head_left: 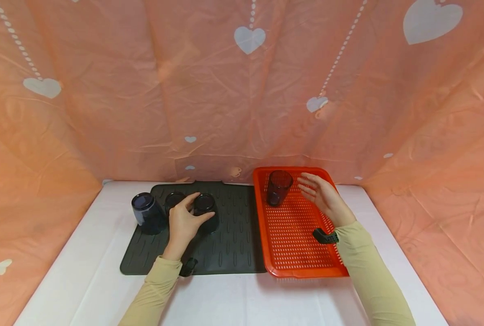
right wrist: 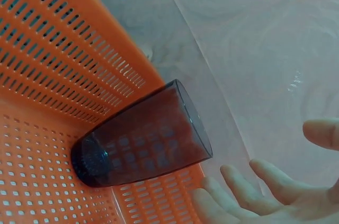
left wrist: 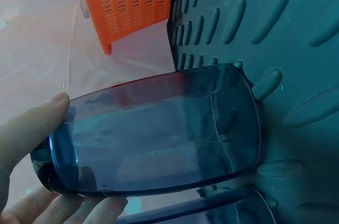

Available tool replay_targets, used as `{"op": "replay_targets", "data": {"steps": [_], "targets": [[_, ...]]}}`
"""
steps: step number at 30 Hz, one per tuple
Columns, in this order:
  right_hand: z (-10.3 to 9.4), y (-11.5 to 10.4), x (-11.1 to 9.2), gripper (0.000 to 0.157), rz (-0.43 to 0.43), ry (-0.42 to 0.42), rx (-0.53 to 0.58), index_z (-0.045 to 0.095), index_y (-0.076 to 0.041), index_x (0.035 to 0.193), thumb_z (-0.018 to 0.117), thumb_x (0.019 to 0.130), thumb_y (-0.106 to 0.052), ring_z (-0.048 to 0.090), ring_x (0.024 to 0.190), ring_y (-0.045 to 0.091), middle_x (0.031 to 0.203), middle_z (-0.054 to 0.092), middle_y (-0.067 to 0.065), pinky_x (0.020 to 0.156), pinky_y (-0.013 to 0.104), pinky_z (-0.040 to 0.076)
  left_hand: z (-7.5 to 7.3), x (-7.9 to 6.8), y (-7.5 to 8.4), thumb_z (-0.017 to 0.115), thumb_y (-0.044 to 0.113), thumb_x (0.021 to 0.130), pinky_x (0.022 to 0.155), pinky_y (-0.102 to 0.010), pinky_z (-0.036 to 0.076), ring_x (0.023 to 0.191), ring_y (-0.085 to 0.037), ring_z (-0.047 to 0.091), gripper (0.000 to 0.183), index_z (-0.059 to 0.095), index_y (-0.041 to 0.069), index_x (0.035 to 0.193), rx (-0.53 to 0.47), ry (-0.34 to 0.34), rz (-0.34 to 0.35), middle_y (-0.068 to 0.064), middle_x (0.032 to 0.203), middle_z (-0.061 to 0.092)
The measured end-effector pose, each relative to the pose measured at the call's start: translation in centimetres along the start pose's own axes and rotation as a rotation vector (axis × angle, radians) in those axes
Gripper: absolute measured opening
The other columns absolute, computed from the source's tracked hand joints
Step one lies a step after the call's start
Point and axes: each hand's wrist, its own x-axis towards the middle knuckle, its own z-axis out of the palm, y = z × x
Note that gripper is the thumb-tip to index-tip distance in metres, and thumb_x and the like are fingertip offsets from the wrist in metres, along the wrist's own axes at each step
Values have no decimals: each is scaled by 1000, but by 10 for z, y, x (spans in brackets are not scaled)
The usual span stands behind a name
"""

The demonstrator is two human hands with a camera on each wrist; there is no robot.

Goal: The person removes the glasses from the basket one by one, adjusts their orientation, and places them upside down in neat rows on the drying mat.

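With thumb and fingers, my left hand [head_left: 183, 225] holds the base end of an upside-down dark blue glass [head_left: 206, 221]. Its rim meets the black ribbed mat [head_left: 235, 235], as the left wrist view also shows. Two more dark glasses stand inverted to the left: one [head_left: 174, 198] partly hidden behind the hand, the other [head_left: 147, 213] at the mat's left edge. Over the right side of the orange basket [head_left: 268, 258] is my right hand [head_left: 323, 197], fingers spread and holding nothing. Beside it, a dark glass [right wrist: 145, 139] stands mouth up in the basket's back left corner.
A white table [head_left: 95, 290] bears the mat and the basket, which sit side by side. Behind and at both sides hangs a pink-orange sheet [head_left: 209, 99] with pale hearts. The basket's raised walls [right wrist: 100, 33] have slots.
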Motion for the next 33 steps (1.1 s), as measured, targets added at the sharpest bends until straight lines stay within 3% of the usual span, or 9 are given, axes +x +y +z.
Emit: {"op": "replay_targets", "data": {"steps": [10, 33], "targets": [[5, 1, 15, 55, -2, 0, -23, 15, 0, 152, 33, 106, -25, 20, 141, 34, 154, 17, 22, 115, 40, 17, -2, -1, 0, 88, 17, 69, 89, -47, 50, 111, -36, 59, 70, 58, 3, 130, 10, -42, -25, -19, 128, 58], [15, 9, 39, 53, -63, 45, -93, 17, 4, 150, 31, 105, -20, 21, 140, 36, 154, 20, 22, 114, 43, 17, -5, -1, 0, 81, 16, 78, 93, -44, 47, 118, -37, 54, 61, 56, 3, 132, -133, -95, -65, -19, 133, 54]]}}
